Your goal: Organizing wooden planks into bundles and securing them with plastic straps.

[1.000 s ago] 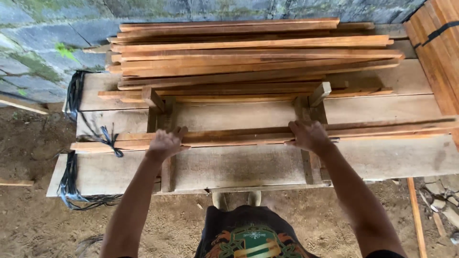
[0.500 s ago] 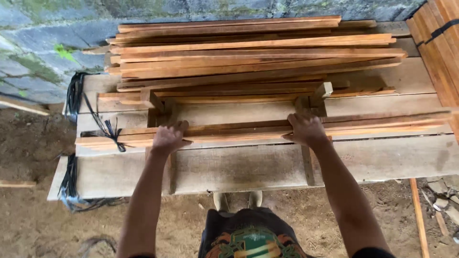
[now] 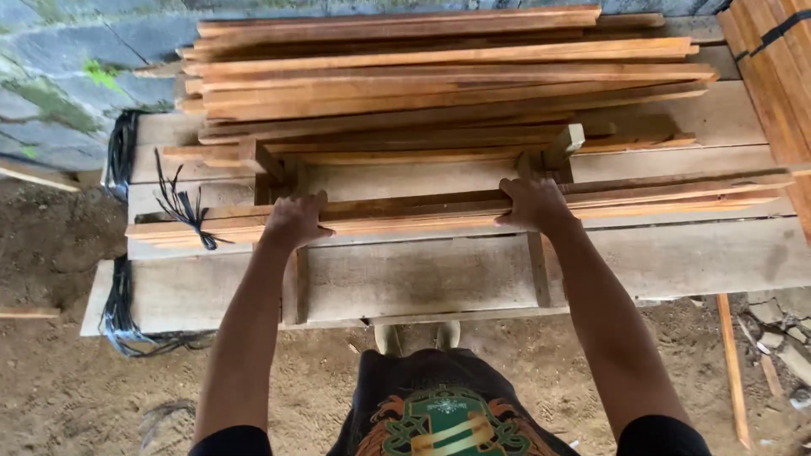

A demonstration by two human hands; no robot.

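Observation:
My left hand (image 3: pixel 295 219) and my right hand (image 3: pixel 532 205) both press on a bundle of long thin reddish wooden slats (image 3: pixel 659 200) that lies across a stack of wide pale planks (image 3: pixel 422 274). The fingers of each hand curl over the bundle's far edge. Two narrow upright battens (image 3: pixel 294 283) run under the bundle between my arms. Black strapping (image 3: pixel 182 207) ties the bundle's left end.
A larger pile of reddish slats (image 3: pixel 439 72) lies behind, against a grey stone wall (image 3: pixel 68 76). More boards (image 3: pixel 777 76) lean at the right. Black straps (image 3: pixel 118 295) hang off the planks' left ends. Dirt ground with loose sticks (image 3: pixel 731 371) lies below.
Both hands have slid the slat bundle slightly farther away across the planks, toward the rear pile. My view has shifted a little closer.

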